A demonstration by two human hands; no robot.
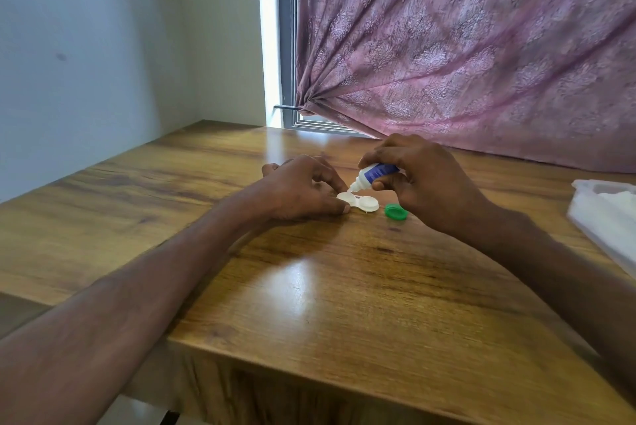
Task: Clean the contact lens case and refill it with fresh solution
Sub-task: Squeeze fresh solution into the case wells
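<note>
On the surface [309, 287] at mid-frame, I see my left hand [303, 189] pinching the lens case [358, 201] steady, right hand [423, 180] clamped on the tipped solution bottle [373, 175]; refilling looks underway (green cap [395, 211] off beside it), capping remains.

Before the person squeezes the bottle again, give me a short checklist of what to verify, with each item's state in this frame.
1. Bottle nozzle over an open well: ok. The solution bottle is tilted with its tip down at the left well of the lens case.
2. Case steadied: ok. The left hand pinches its left end on the table.
3. Bottle gripped: ok, in the right hand.
4. Right well uncapped: cannot tell; it shows white from this angle.
5. Green cap clear of the pour: ok, on the table right of the case.
6. Fill level: cannot tell.
</note>
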